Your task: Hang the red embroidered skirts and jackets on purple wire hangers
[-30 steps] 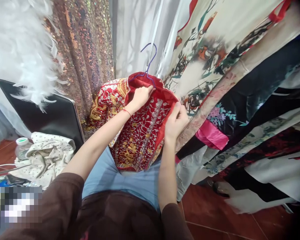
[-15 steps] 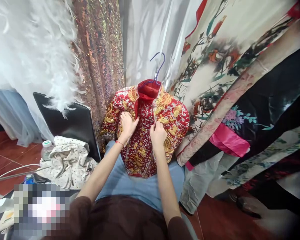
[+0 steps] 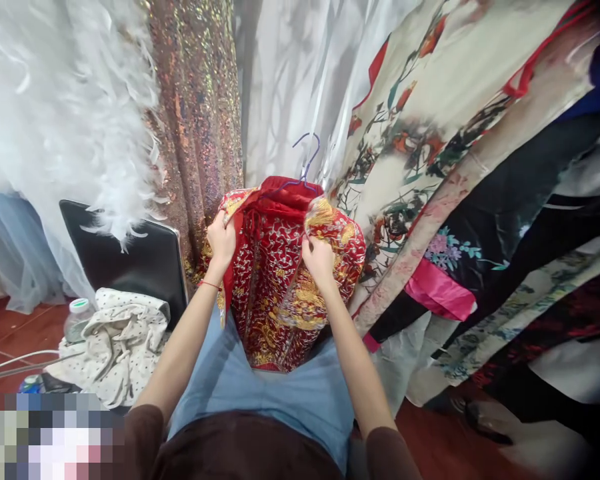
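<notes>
A red jacket with gold and silver embroidery rests upright on my lap on a purple wire hanger. My left hand is closed on the jacket's left front edge, near the shoulder. My right hand is closed on the right front edge, holding it apart so the front is open. The red lining shows at the collar.
Hanging garments fill the right: a cream floral robe and a black one with a pink band. A sequin curtain and white feathers hang at left. A black chair holds a dotted cloth and a bottle.
Both hands moved from the middle of the closed jacket front up to its two edges and pulled them apart, opening the jacket. The view shifted slightly.
</notes>
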Tool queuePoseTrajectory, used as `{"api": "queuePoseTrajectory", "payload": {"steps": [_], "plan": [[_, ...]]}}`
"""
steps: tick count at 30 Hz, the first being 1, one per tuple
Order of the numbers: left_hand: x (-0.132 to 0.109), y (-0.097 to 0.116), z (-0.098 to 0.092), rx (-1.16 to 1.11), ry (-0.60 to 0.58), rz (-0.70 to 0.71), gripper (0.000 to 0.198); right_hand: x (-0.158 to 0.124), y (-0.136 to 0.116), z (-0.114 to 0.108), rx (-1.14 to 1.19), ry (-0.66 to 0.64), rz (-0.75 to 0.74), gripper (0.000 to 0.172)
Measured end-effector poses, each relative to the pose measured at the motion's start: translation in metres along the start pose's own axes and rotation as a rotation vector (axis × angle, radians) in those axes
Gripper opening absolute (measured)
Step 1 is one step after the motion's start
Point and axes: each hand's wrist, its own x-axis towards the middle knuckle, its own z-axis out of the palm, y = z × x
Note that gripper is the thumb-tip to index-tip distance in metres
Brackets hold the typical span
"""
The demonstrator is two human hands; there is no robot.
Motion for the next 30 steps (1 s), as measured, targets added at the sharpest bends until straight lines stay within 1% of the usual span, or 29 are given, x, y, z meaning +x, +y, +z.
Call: {"api": "queuePoseTrajectory", "payload": {"steps": [2, 4, 6, 7, 8, 9, 10, 12, 13, 14, 16, 17, 19, 21, 22, 23, 25, 27, 29, 30], "plan": [[0.019, 0.018, -0.013, -0.028, 0.047, 0.067, 0.026, 0.007, -0.006, -0.028, 0.246, 0.194, 0.007, 0.05], [0.03, 0.037, -0.024, -0.023, 0.088, 0.127, 0.024, 0.008, -0.016, -0.055, 0.479, 0.414, 0.022, 0.054], [0.029, 0.054, -0.03, 0.023, 0.095, 0.179, 0.022, 0.001, -0.029, -0.069, 0.571, 0.587, 0.044, 0.053], [0.024, 0.059, -0.032, 0.057, 0.079, 0.2, 0.021, -0.006, -0.037, -0.069, 0.573, 0.635, 0.044, 0.052], [0.017, 0.063, -0.033, 0.094, 0.051, 0.216, 0.019, -0.013, -0.046, -0.064, 0.545, 0.637, 0.022, 0.052], [0.008, 0.065, -0.034, 0.134, 0.014, 0.227, 0.017, -0.021, -0.055, -0.053, 0.491, 0.587, -0.023, 0.051], [-0.001, 0.064, -0.033, 0.173, -0.024, 0.232, 0.016, -0.03, -0.064, -0.038, 0.414, 0.489, -0.078, 0.051], [-0.02, 0.056, -0.031, 0.236, -0.087, 0.22, 0.014, -0.047, -0.074, 0.0, 0.198, 0.174, -0.194, 0.046], [-0.028, 0.05, -0.029, 0.258, -0.108, 0.199, 0.015, -0.054, -0.075, 0.02, 0.115, 0.034, -0.177, 0.042], [-0.034, 0.041, -0.026, 0.276, -0.121, 0.169, 0.016, -0.058, -0.073, 0.037, 0.063, -0.063, -0.144, 0.038], [-0.04, 0.021, -0.018, 0.297, -0.144, 0.108, 0.02, -0.058, -0.06, 0.061, 0.027, -0.12, -0.085, 0.035], [-0.041, 0.011, -0.013, 0.308, -0.168, 0.085, 0.021, -0.055, -0.052, 0.067, 0.025, -0.119, -0.06, 0.034], [-0.038, -0.007, -0.003, 0.342, -0.253, 0.063, 0.022, -0.043, -0.036, 0.068, 0.026, -0.103, -0.028, 0.035], [-0.035, -0.015, 0.008, 0.37, -0.365, 0.09, 0.024, -0.03, -0.029, 0.059, 0.032, -0.088, -0.017, 0.038], [-0.033, -0.015, 0.012, 0.365, -0.414, 0.133, 0.026, -0.023, -0.029, 0.053, 0.047, -0.069, -0.02, 0.04], [-0.032, -0.011, 0.015, 0.343, -0.447, 0.194, 0.029, -0.018, -0.032, 0.047, 0.072, -0.041, -0.029, 0.042], [-0.031, 0.005, 0.018, 0.251, -0.45, 0.34, 0.036, -0.01, -0.044, 0.034, 0.153, 0.048, -0.07, 0.046], [-0.031, 0.029, 0.016, 0.149, -0.382, 0.451, 0.042, -0.006, -0.058, 0.021, 0.245, 0.155, -0.14, 0.049], [-0.031, 0.05, 0.013, 0.078, -0.311, 0.508, 0.046, -0.003, -0.065, 0.012, 0.309, 0.227, -0.209, 0.051], [-0.031, 0.058, 0.012, 0.062, -0.296, 0.525, 0.046, -0.003, -0.065, 0.009, 0.33, 0.243, -0.231, 0.052]]}}
